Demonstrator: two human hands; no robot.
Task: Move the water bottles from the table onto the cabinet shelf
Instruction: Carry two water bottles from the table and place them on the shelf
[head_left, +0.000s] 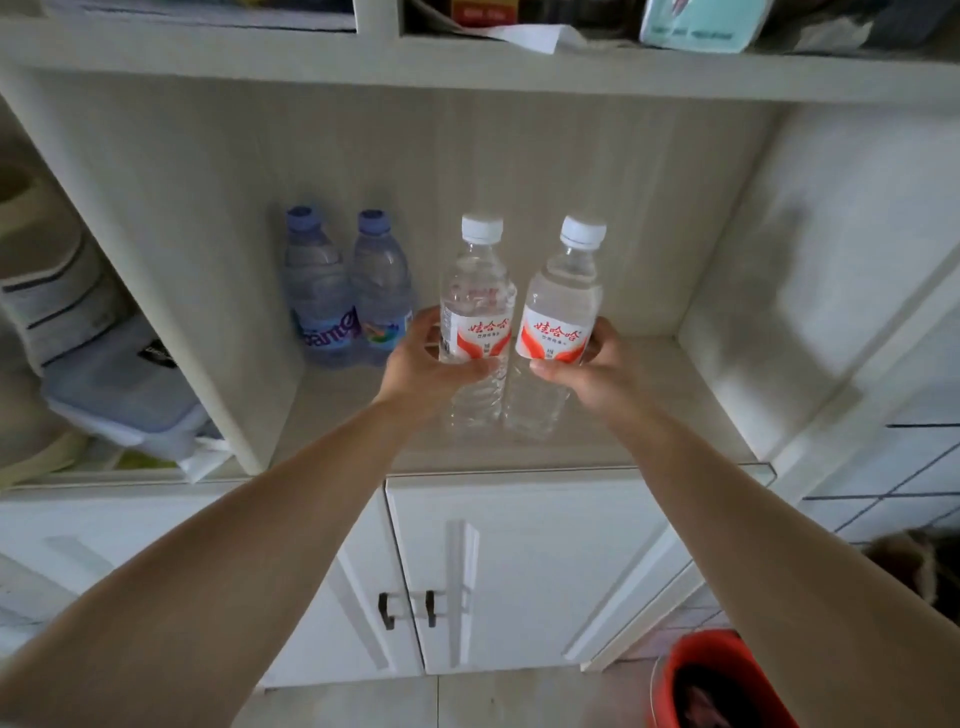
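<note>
I see two white-capped bottles, the left bottle (475, 312) and right bottle (558, 322), upright side by side over the cabinet shelf (649, 395). My left hand (431, 364) grips one at its label, my right hand (587, 369) the other. Two blue-capped bottles (348, 296) stand far left.

Left of the gripped bottles (511, 312), two blue bottles (348, 291) stand close against the divider (171, 291). To their right the shelf (691, 395) lies bare up to the side wall (810, 270); behind them is bare back panel (649, 208).
</note>
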